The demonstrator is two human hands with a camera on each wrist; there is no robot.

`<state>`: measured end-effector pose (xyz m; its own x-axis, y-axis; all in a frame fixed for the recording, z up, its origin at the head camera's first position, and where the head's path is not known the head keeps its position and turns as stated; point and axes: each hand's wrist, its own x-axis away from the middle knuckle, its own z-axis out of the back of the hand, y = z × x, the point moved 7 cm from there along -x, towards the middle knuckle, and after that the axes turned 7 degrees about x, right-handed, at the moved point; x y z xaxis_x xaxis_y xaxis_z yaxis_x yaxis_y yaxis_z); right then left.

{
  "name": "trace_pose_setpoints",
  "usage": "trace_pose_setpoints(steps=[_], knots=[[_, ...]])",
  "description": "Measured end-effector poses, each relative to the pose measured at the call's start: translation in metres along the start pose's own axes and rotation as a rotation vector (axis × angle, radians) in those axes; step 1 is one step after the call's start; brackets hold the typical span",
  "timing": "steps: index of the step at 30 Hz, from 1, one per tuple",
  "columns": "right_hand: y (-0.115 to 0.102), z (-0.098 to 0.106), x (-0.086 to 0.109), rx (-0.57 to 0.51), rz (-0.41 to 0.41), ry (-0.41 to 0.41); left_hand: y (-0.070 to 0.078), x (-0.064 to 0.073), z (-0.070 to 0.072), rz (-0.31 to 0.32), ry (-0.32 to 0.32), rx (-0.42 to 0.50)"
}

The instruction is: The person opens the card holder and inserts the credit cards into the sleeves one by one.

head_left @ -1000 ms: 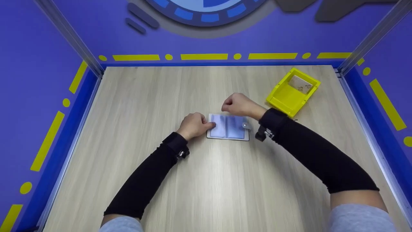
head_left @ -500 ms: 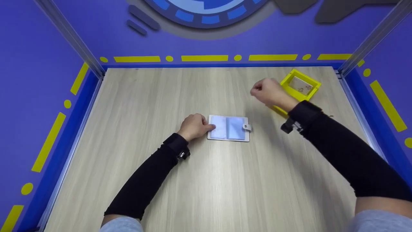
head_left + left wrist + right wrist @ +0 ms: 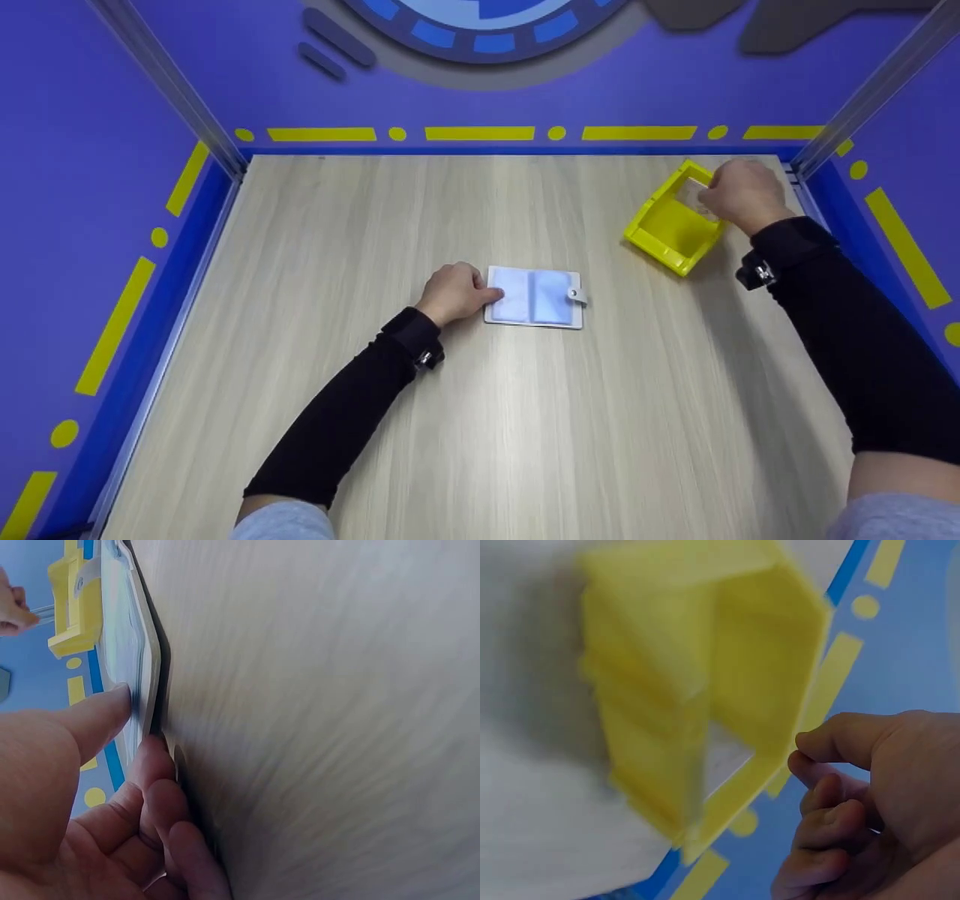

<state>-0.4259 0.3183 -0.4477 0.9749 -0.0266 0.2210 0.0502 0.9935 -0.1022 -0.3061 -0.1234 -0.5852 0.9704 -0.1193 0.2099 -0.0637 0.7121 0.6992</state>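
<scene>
Currently our left hand pins the open card holder flat on the surface, thumb on its near edge. Our right hand, fingers curled and empty, hovers over the yellow bin; no card is picked yet.

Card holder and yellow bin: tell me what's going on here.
A person works at a wooden table. The left hand steadies an open card holder lying flat mid-table, thumb on its left page, fingers curled at its edge. The right hand is over the yellow bin at the far right, fingers curled with thumb meeting fingertips; whether it pinches anything cannot be told. Something pale lies in the bin.
</scene>
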Motion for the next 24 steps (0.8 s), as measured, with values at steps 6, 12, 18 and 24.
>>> trace_pose_setpoints(steps=[6,12,18,24], knots=[[0.027,-0.008,-0.01,0.042,0.009,0.037,0.014,0.013,0.009,-0.003,-0.009,0.008],[0.042,-0.016,-0.018,0.018,-0.049,0.064,0.009,0.01,0.006,-0.011,0.01,0.002],[0.054,-0.022,-0.024,0.005,-0.109,0.099,0.022,0.019,0.01,0.008,-0.007,-0.01],[0.054,-0.025,-0.031,0.007,-0.132,0.089,0.022,0.019,0.011,0.012,-0.002,-0.014]])
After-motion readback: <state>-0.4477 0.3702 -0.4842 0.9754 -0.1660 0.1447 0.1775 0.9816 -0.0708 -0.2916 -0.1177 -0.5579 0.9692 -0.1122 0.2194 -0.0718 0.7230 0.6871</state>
